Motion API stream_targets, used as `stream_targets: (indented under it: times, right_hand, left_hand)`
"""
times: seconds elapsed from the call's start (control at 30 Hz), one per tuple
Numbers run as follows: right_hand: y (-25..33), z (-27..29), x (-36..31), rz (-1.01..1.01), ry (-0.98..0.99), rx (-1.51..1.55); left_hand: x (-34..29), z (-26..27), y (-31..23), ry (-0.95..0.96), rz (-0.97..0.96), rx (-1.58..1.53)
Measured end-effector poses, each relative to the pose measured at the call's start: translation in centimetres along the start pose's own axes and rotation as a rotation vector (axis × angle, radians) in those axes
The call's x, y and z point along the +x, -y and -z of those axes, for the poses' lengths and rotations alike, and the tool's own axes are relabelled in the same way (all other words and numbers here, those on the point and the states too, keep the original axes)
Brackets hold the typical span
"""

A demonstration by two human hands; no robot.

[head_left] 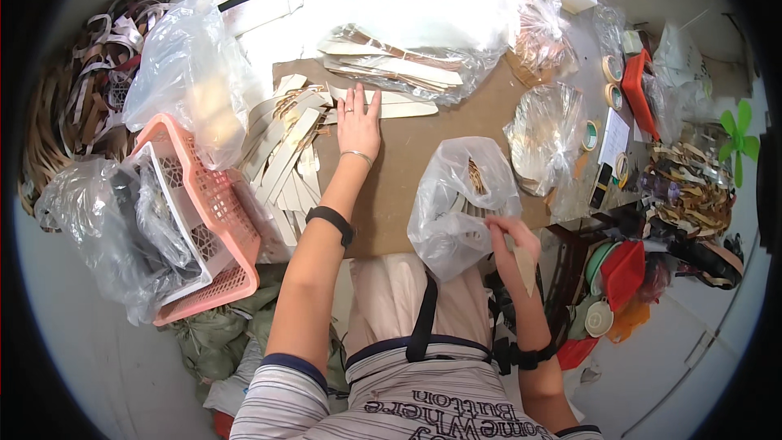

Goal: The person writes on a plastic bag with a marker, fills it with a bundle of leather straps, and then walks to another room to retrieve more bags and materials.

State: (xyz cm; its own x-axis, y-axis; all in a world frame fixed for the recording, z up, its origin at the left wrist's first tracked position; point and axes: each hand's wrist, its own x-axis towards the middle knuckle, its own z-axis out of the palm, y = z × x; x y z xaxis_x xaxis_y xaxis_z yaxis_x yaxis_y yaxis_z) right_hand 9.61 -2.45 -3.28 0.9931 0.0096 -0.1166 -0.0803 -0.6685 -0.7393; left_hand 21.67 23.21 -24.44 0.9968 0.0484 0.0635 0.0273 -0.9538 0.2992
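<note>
My left hand [359,121] lies with its fingers stretched out over the ends of a few pale flat strips [404,105] on the brown board [391,187]. Left of it, a loose fan of similar cream strips [285,143] spreads across the board. At the board's front edge, a clear plastic bag [444,224] stands with its mouth open and some strips inside. My right hand [513,243] is closed beside the bag, gripping a cream strip [524,270] whose pointed end hangs toward my wrist. Part of that strip is hidden by the fingers.
A bagged bundle of strips [399,65] lies at the back. Pink and white baskets [232,236] with plastic bags crowd the left. To the right are more filled bags [544,134], tape rolls [612,83], a red tray [639,98] and a green fan [739,134].
</note>
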Motion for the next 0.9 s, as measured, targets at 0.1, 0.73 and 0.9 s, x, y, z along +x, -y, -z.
stream_targets:
  times: [0.1, 0.73, 0.9]
  right_hand:
    - [-0.7, 0.6, 2.4, -0.021, 0.125, -0.072]
    - [3.7, -4.8, 1.4, 0.062, 0.357, 0.092]
    - [6.2, -5.1, 1.1, 0.049, 0.327, 0.22]
  left_hand:
    - [-0.9, -0.6, -1.0, 0.027, -0.017, 0.021]
    - [-3.7, 4.9, 0.6, -0.19, 0.031, -0.405]
    - [-6.1, 7.2, 7.9, -0.164, 0.517, -0.042]
